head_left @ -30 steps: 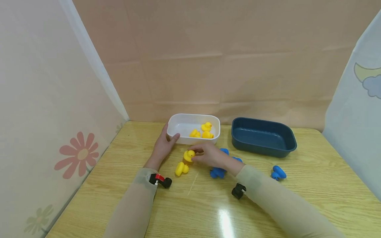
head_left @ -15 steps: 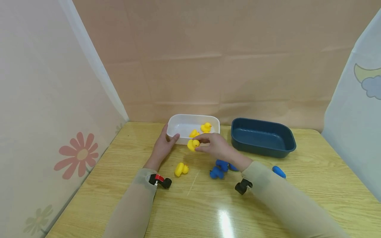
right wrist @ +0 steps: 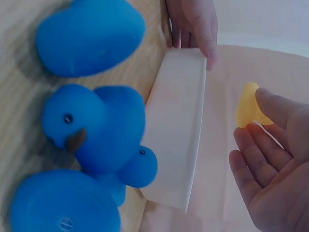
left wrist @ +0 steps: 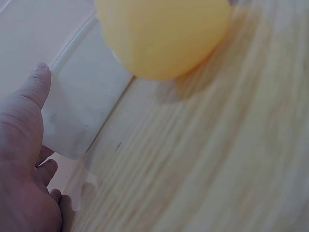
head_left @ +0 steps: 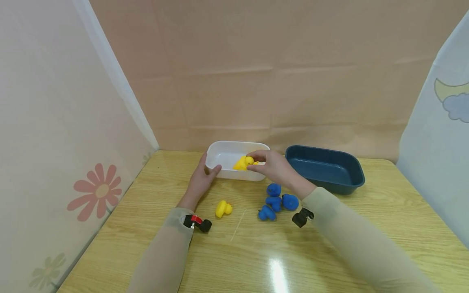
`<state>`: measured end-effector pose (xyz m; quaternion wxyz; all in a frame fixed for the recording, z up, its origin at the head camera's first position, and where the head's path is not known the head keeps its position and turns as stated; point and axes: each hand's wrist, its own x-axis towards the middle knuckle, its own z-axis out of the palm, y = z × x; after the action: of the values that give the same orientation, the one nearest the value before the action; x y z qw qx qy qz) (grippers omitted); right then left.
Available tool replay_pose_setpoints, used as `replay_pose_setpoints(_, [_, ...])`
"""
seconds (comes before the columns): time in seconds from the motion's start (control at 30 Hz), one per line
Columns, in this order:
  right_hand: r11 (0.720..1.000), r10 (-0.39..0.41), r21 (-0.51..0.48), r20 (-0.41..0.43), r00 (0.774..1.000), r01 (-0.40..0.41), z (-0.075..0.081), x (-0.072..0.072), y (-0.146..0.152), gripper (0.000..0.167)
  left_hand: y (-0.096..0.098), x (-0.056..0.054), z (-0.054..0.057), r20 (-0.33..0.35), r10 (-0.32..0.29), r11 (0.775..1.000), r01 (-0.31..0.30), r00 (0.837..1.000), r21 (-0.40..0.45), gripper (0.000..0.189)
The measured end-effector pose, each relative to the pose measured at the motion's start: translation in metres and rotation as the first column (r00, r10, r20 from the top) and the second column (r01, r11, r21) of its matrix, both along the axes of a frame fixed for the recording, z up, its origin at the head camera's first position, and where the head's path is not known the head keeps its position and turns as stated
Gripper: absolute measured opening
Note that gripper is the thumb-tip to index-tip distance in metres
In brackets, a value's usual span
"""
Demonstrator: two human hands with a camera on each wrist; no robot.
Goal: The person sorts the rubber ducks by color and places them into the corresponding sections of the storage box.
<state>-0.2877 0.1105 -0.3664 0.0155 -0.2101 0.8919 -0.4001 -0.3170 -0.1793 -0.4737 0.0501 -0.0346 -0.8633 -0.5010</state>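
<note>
My left hand [head_left: 200, 177] grips the left end of a white plastic bin [head_left: 234, 175], its thumb at the front rim and its fingers around the outside. My right hand [head_left: 275, 166] pinches a yellow rubber duck [head_left: 247, 161] between thumb and fingers, over the bin's opening. Other yellow ducks in the bin are mostly hidden by that duck and hand. Another yellow duck [head_left: 223, 208] lies on its side on the table, in front of the bin. In the right wrist view, the held duck [right wrist: 248, 104] shows at the fingertips.
Several blue rubber ducks [head_left: 273, 203] cluster on the wooden table [head_left: 220, 260], below the right forearm. A dark blue bin [head_left: 322, 169] stands right of the white one, its near left corner close to the right wrist. A paper-covered wall [head_left: 256, 81] rises behind both.
My right hand has lifted the yellow duck off the table and carried it up and rightward over the white bin. The left hand keeps its place. The far-right blue duck is now behind the sleeve.
</note>
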Motion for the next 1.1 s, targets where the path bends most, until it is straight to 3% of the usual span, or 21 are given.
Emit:
replay_pose_setpoints(0.57, [0.988, -0.135, 0.075, -0.047, 0.99, 0.138, 0.005, -0.034, 0.003, 0.043, 0.003, 0.001, -0.002, 0.003, -0.001, 1.0, 0.001, 1.0, 0.004, 0.098])
replay_pose_setpoints(1.1, [0.985, -0.166, 0.044, -0.007, 0.986, 0.166, -0.001, -0.052, 0.004, 0.054, 0.009, 0.003, 0.0, 0.021, -0.001, 1.0, 0.001, 1.0, 0.009, 0.098])
